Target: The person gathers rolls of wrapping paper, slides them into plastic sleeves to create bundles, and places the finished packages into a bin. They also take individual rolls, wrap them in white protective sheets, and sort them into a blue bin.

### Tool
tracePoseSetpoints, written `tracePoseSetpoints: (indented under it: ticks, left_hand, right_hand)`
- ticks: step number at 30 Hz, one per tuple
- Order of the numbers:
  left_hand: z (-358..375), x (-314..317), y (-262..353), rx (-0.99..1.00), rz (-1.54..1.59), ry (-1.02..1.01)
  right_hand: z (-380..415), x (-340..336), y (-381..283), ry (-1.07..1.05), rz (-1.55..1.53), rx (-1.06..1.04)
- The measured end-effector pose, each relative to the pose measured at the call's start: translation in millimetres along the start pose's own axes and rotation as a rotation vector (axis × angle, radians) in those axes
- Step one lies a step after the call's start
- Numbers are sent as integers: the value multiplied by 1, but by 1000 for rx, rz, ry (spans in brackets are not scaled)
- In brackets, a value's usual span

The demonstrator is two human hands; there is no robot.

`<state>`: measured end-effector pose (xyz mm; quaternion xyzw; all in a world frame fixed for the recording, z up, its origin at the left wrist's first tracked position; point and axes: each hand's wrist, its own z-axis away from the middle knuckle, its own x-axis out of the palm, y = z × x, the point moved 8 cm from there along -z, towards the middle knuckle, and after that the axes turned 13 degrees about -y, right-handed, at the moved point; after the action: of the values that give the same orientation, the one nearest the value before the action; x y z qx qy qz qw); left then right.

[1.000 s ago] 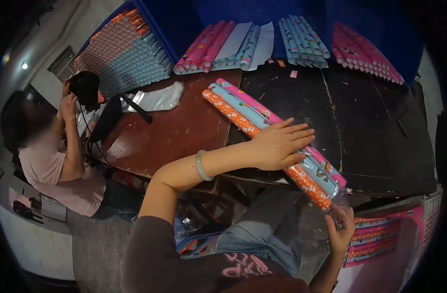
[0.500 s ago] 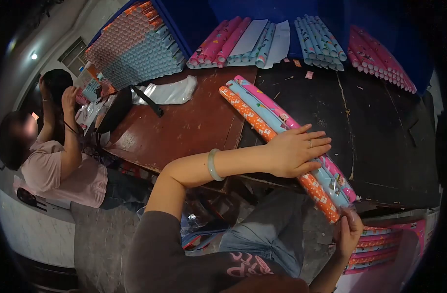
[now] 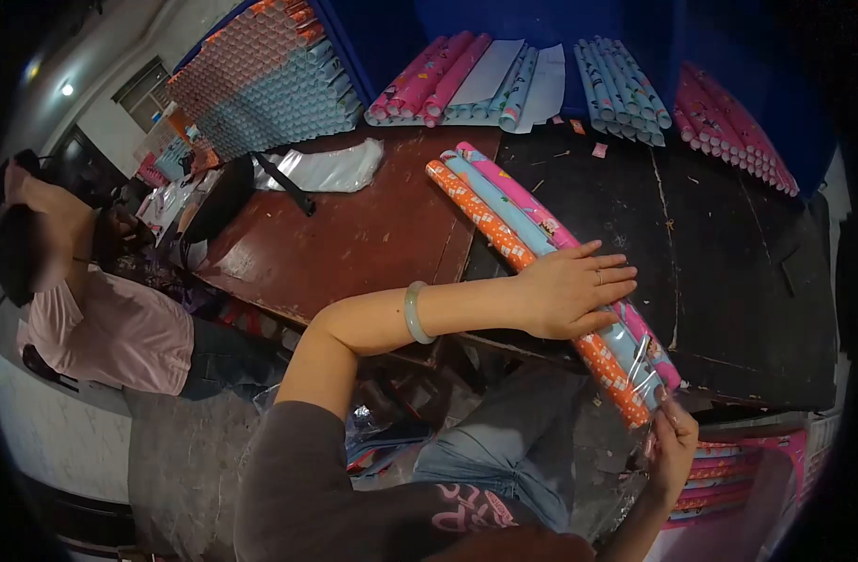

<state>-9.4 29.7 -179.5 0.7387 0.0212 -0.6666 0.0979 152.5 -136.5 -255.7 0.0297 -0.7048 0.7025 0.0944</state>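
Observation:
Three rolls of printed wrapping paper lie side by side, aslant on the table: an orange roll [image 3: 476, 208], a light blue roll [image 3: 500, 208] and a pink roll [image 3: 515, 191]. Clear plastic film [image 3: 641, 363] glints around their near ends. Across the middle of the rolls rests my left hand [image 3: 571, 292], palm down with fingers outstretched. My right hand [image 3: 671, 442] is at the near ends, just off the table edge, its fingers pinched on the plastic film there. Part of that film is hidden by the fingers.
More paper rolls stand at the back: a large stack [image 3: 269, 94], pink rolls [image 3: 438, 80], blue rolls [image 3: 621, 89] and another pink pile [image 3: 729, 131]. Clear plastic bags [image 3: 330, 167] lie on the red-brown table [image 3: 354, 234]. A person [image 3: 119, 328] is at left; bundled rolls [image 3: 729, 473] sit below right.
My left hand stays flat on the rolls. My right hand has shifted slightly at the near ends, still pinching the film. The other person's arms have come down toward the head.

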Motion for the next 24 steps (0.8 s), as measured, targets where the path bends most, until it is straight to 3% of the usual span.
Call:
tracePoseSetpoints:
  ticks: [3,8,14,16,19,20,22,23,24]
  left_hand:
    - [0,0,0,-13,4,6]
    - [0,1,1,-5,-30,14]
    - [-4,0,-1,-12,-31,-56]
    - [-4,-2,1,-16,-35,-84]
    - [-4,-5,2,-10,-30,-85]
    - [-5,-6,2,-13,-27,-91]
    - [-5,-7,3,-24,-24,-105]
    - [-6,-7,4,-14,-24,-110]
    - [-6,-7,3,-20,-31,-104]
  right_hand:
    - [1,-1,7,14,-148,36]
    - [0,7,3,37,-44,-18]
    - [-3,9,-9,51,113,74]
    - [1,10,-16,69,152,-84]
    - [23,-9,-24,289,309,-248]
    - [29,-6,-28,322,366,-203]
    - [34,9,-45,307,736,-375]
    - [34,17,-41,228,757,-276]
    - [34,27,-40,196,752,-312]
